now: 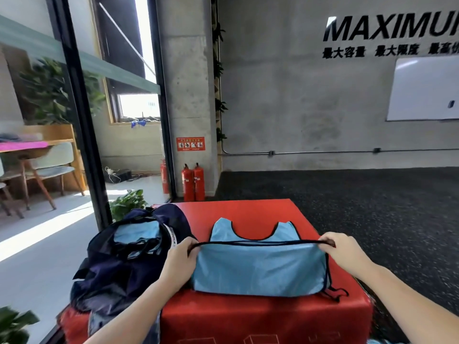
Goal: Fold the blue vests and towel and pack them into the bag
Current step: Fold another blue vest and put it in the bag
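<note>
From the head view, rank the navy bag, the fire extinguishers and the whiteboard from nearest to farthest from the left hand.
Measured from the left hand:
1. Navy bag, beside the hand on its left.
2. Fire extinguishers, on the floor by the pillar, ahead.
3. Whiteboard, on the far wall, upper right.

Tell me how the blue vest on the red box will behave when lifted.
Probably floppy: the vest already lies folded over itself. Likely light, since both hands raise its hem by the fingers alone. Its shiny cloth may slip.

This looks like a gym or training studio. A dark speckled rubber floor (347, 207) meets a bare concrete wall (285, 95) bearing large "MAXIMUM" lettering (390, 27), beside a whiteboard (424, 88). A red padded box (248, 316) stands in front, with fire extinguishers (193, 182) nearby.
</note>
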`<state>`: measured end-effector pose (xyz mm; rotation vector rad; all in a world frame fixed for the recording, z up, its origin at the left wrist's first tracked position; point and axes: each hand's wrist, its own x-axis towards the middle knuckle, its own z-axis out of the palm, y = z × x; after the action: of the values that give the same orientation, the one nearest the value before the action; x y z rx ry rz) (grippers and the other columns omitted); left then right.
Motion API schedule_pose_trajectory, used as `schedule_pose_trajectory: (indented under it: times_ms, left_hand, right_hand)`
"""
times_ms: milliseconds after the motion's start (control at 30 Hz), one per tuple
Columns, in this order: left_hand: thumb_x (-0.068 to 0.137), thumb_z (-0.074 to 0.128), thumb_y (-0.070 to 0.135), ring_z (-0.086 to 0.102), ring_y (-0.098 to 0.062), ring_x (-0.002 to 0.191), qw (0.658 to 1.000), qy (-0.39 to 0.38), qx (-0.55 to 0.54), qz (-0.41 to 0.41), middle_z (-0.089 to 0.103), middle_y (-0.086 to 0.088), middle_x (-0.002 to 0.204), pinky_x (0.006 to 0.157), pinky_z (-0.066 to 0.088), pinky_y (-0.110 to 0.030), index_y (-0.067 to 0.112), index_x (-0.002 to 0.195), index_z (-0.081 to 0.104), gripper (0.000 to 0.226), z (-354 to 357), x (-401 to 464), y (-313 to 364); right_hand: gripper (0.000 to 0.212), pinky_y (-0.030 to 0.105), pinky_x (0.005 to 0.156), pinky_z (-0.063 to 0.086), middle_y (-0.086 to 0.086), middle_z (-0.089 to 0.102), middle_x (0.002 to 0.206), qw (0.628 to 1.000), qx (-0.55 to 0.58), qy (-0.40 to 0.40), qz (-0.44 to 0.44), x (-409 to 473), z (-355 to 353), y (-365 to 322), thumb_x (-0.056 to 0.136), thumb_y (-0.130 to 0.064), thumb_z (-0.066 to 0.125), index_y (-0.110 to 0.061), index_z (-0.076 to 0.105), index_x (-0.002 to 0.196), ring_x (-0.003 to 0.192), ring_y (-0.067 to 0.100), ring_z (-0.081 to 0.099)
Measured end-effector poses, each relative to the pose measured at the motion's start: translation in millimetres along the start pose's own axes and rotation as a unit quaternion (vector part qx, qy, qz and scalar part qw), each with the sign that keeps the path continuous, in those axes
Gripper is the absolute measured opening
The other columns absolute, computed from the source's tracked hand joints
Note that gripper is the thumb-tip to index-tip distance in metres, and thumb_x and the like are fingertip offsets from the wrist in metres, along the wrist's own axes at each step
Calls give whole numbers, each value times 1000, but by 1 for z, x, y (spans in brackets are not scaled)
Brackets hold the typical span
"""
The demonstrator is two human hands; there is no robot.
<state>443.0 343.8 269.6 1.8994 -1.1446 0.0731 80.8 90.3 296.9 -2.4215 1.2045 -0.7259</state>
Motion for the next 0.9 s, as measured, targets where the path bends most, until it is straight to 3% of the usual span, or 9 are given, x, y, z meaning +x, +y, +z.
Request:
schedule_pose_trajectory:
  times_ms: [267,433,567,633,733,900]
  left_hand:
    - [96,59,16,62,1,86,1000,-2,-19,-10,70,19,86,75,41,-18,37,90,66,23,30,50,-7]
    - [96,50,11,62,-6,90,998,-31,-17,-49,70,15,93,74,42,-19,36,99,67,30,66,107,-27]
    - [95,51,10,63,-17,95,997,-41,9,-68,71,5,99,78,44,-27,25,108,68,26,97,149,-46]
    - [94,52,9,63,-25,104,994,-57,33,-92,70,-2,110,85,48,-35,20,120,64,31,114,159,-59]
    - [94,48,11,53,-31,117,975,-98,177,-92,60,-5,125,96,42,-46,20,130,54,38,140,153,-67]
    - [100,53,20,40,-22,140,976,-179,122,13,47,0,149,116,29,-37,20,146,46,47,174,93,-53]
  right_hand:
    - [12,38,77,51,-16,68,84,999,4,8,52,50,14,14,93,-31,67,-37,68,83,84,6,62]
    - [8,41,82,54,-10,68,89,997,10,-2,79,106,40,26,92,-31,67,-37,68,88,87,16,65]
    - [13,36,72,57,3,73,80,993,52,4,108,150,69,33,94,-13,65,-24,70,88,70,16,71]
    - [15,38,87,55,11,74,105,994,48,6,102,163,89,39,93,-12,66,-15,70,107,93,22,71]
    - [49,37,101,44,11,59,134,994,-4,-52,92,158,125,46,93,-26,68,-11,54,138,121,28,56]
    - [50,32,110,38,2,50,144,992,-22,-120,41,106,178,41,98,-37,60,-15,50,141,131,20,49]
